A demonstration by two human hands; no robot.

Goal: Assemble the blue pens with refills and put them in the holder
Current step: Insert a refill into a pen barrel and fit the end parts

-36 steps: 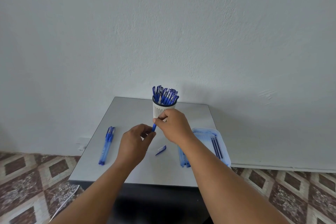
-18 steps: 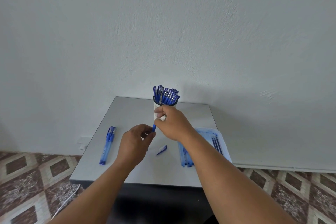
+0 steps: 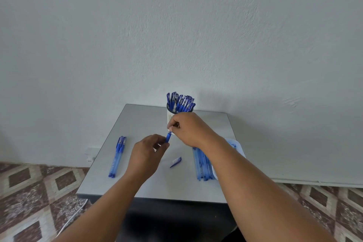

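I see my left hand [image 3: 146, 151] gripping the blue pen [image 3: 168, 137] steady while my right hand [image 3: 188, 128] pinches its top, probably seating the refill.

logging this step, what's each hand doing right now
Left hand: fingers curled round the lower end of a blue pen.
Right hand: pinching the upper end of that pen.
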